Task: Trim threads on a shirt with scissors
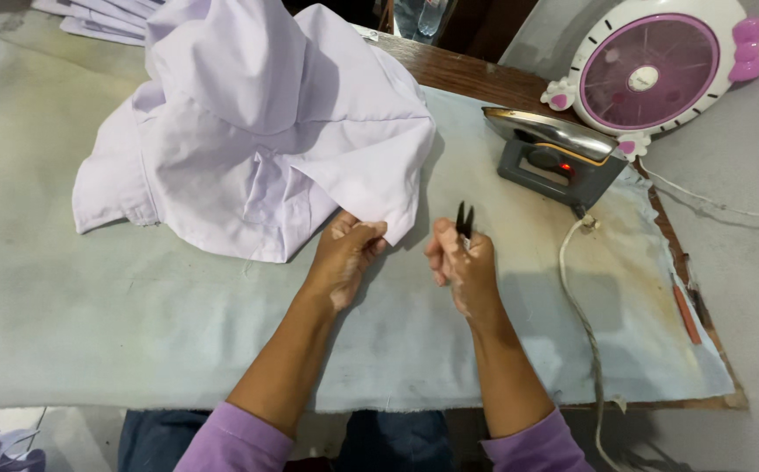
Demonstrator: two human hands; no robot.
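A pale lilac garment [257, 122] lies bunched up on a padded table cover [117, 306]. My left hand [344, 258] pinches the garment's lower corner between thumb and fingers. To its right, my right hand [462, 267] grips small black thread snips [464, 220] with the blades pointing up, a short gap away from the cloth's edge. Both my sleeves are purple.
A grey electric iron [554, 153] rests on its side at the back right, its white cord [580, 306] trailing toward the front edge. A white and pink round fan [650, 70] stands behind it. Folded pale cloth [100, 17] lies at the far left. The wooden table edge [475, 74] shows beyond the cover.
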